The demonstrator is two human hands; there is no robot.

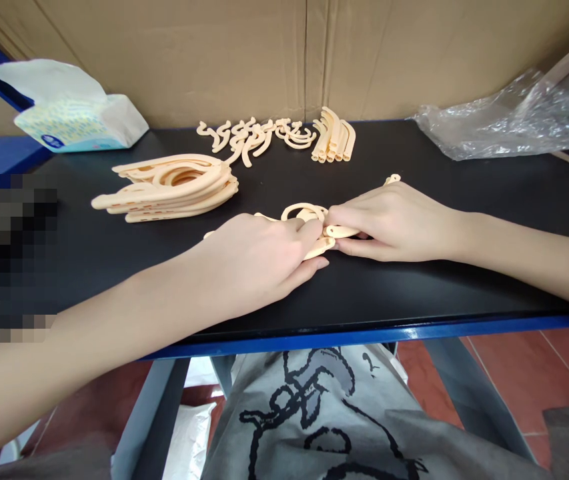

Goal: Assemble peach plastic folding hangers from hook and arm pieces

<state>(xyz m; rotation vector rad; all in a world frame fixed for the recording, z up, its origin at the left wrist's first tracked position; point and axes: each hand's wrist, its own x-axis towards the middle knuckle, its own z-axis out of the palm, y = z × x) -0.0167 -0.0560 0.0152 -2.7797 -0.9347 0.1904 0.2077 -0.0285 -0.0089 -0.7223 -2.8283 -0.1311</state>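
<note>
Near the middle of the black table, my left hand [274, 250] has its fingers wrapped round a cream plastic part [319, 249]. Close against it on the right, my right hand [389, 227] pinches another cream piece [343, 232], whose rounded end with a small hole meets the first part. A curved cream loop [304, 208] shows just behind my left fingers. More cream tips stick out beyond both hands. Much of what I hold is hidden under my palms.
A stack of curved cream parts [179, 190] lies left of centre. Behind are small curved pieces [251, 137] and a bundle of tubes [334, 137]. A tissue pack [84, 123] stands back left, clear plastic bags [504, 123] back right. Cardboard [214, 60] rises behind.
</note>
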